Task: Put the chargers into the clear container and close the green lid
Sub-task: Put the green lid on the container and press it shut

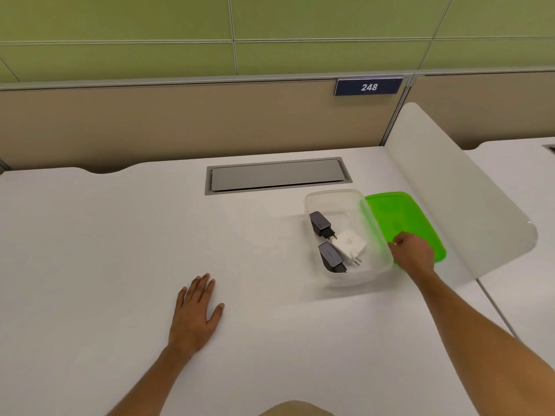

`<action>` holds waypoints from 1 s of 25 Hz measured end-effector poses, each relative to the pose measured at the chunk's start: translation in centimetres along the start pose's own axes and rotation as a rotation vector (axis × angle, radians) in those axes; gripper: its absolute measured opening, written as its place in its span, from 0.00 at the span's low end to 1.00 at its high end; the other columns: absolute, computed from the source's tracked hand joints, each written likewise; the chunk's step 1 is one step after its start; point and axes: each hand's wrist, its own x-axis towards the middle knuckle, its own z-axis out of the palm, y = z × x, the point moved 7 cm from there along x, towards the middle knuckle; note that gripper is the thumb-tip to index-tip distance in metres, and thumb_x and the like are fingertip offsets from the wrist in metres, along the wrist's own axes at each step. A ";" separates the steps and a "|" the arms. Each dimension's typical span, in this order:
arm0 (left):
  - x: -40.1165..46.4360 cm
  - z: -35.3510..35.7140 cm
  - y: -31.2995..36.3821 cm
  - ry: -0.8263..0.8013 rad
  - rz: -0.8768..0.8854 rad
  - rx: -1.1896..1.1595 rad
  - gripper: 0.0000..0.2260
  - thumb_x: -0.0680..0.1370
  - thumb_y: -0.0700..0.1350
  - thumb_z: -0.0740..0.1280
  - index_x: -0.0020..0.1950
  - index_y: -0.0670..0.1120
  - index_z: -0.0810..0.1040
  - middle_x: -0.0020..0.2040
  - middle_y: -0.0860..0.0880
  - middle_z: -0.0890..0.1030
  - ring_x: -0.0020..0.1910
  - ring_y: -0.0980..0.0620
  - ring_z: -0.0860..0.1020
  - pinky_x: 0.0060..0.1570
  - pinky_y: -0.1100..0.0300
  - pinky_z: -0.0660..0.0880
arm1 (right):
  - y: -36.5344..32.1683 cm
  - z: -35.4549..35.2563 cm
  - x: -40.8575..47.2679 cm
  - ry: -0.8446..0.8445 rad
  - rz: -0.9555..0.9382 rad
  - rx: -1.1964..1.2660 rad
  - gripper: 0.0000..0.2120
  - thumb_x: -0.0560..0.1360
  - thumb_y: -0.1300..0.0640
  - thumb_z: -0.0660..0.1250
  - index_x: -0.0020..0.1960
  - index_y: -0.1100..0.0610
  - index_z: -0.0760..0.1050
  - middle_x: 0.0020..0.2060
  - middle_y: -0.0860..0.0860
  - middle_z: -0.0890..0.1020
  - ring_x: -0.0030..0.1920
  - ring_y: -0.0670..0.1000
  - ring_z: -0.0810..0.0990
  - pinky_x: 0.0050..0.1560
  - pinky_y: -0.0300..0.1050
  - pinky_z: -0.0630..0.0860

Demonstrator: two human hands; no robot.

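Note:
The clear container point(333, 199) stands uncovered on the white desk, right of centre. Inside it lie two dark chargers point(319, 224) point(330, 257) and one white charger point(350, 244). The green lid point(399, 213) lies flat on the desk, touching the container's right side. My right hand point(413, 253) rests on the lid's near left edge, fingers curled on that edge. My left hand point(196, 312) lies flat on the desk with fingers spread, well left of the container, holding nothing.
A grey cable hatch point(277, 175) is set into the desk behind the container. A white curved divider point(456, 187) rises just right of the lid. A beige partition with a "248" sign point(368, 87) runs along the back.

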 end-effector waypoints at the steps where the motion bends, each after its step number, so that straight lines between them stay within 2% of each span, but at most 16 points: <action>1: 0.0 0.0 0.0 -0.006 -0.001 -0.007 0.40 0.74 0.70 0.37 0.77 0.47 0.58 0.78 0.53 0.56 0.77 0.55 0.50 0.76 0.53 0.45 | 0.7 0.7 -0.5 -0.043 -0.022 -0.021 0.13 0.72 0.49 0.69 0.52 0.55 0.82 0.50 0.57 0.84 0.53 0.60 0.81 0.53 0.50 0.74; 4: 0.2 0.0 0.0 -0.029 -0.017 -0.030 0.36 0.74 0.66 0.46 0.76 0.48 0.59 0.78 0.52 0.57 0.77 0.56 0.50 0.76 0.53 0.45 | 1.4 1.8 -1.7 -0.095 -0.084 -0.109 0.14 0.71 0.47 0.70 0.51 0.53 0.82 0.50 0.56 0.83 0.52 0.59 0.81 0.50 0.49 0.74; 10: 0.6 -0.2 0.7 -0.029 -0.058 -0.059 0.36 0.73 0.66 0.44 0.76 0.48 0.59 0.78 0.51 0.58 0.78 0.53 0.51 0.76 0.52 0.44 | 1.0 2.3 -2.8 -0.076 -0.096 -0.188 0.08 0.71 0.54 0.67 0.49 0.54 0.81 0.48 0.57 0.80 0.51 0.59 0.79 0.51 0.50 0.74; 12: 0.8 -0.3 1.4 -0.029 -0.066 -0.108 0.36 0.74 0.66 0.44 0.77 0.48 0.58 0.78 0.51 0.58 0.77 0.54 0.51 0.76 0.52 0.43 | 0.8 1.8 -2.8 -0.002 -0.097 -0.159 0.08 0.73 0.57 0.66 0.49 0.57 0.81 0.48 0.58 0.80 0.51 0.61 0.79 0.50 0.51 0.74; 15: 1.6 -0.7 2.9 -0.011 -0.070 -0.241 0.31 0.77 0.62 0.50 0.77 0.49 0.58 0.78 0.51 0.59 0.77 0.55 0.51 0.76 0.52 0.45 | 0.3 -0.7 -2.8 0.222 -0.114 -0.019 0.07 0.75 0.60 0.64 0.48 0.63 0.77 0.45 0.63 0.80 0.47 0.64 0.78 0.47 0.55 0.72; 17: 2.5 -1.3 4.2 0.014 -0.059 -0.310 0.27 0.80 0.58 0.54 0.76 0.49 0.59 0.77 0.51 0.60 0.77 0.55 0.52 0.77 0.51 0.47 | 0.5 -2.7 -2.5 0.336 -0.049 0.132 0.06 0.77 0.61 0.62 0.48 0.63 0.74 0.42 0.65 0.80 0.44 0.66 0.78 0.43 0.56 0.72; 20: 4.0 -2.0 6.5 0.029 -0.049 -0.392 0.23 0.81 0.54 0.57 0.76 0.51 0.60 0.77 0.51 0.61 0.77 0.55 0.53 0.76 0.53 0.49 | 1.1 -5.4 -1.5 0.396 0.071 0.315 0.07 0.80 0.58 0.57 0.52 0.61 0.70 0.40 0.67 0.80 0.42 0.68 0.79 0.39 0.53 0.68; 22: 5.1 -2.3 8.3 0.020 -0.043 -0.436 0.23 0.81 0.55 0.58 0.75 0.52 0.62 0.76 0.51 0.62 0.76 0.54 0.54 0.73 0.56 0.51 | 1.0 -7.9 -1.1 0.465 0.093 0.385 0.07 0.80 0.58 0.56 0.52 0.60 0.71 0.41 0.68 0.81 0.43 0.69 0.78 0.40 0.54 0.68; 25: 6.9 -2.7 11.4 -0.002 -0.004 -0.483 0.23 0.80 0.57 0.57 0.74 0.54 0.62 0.76 0.52 0.63 0.76 0.53 0.56 0.73 0.55 0.54 | 0.3 -11.6 -1.3 0.559 0.095 0.480 0.09 0.79 0.57 0.57 0.52 0.60 0.73 0.42 0.67 0.81 0.45 0.68 0.78 0.44 0.55 0.70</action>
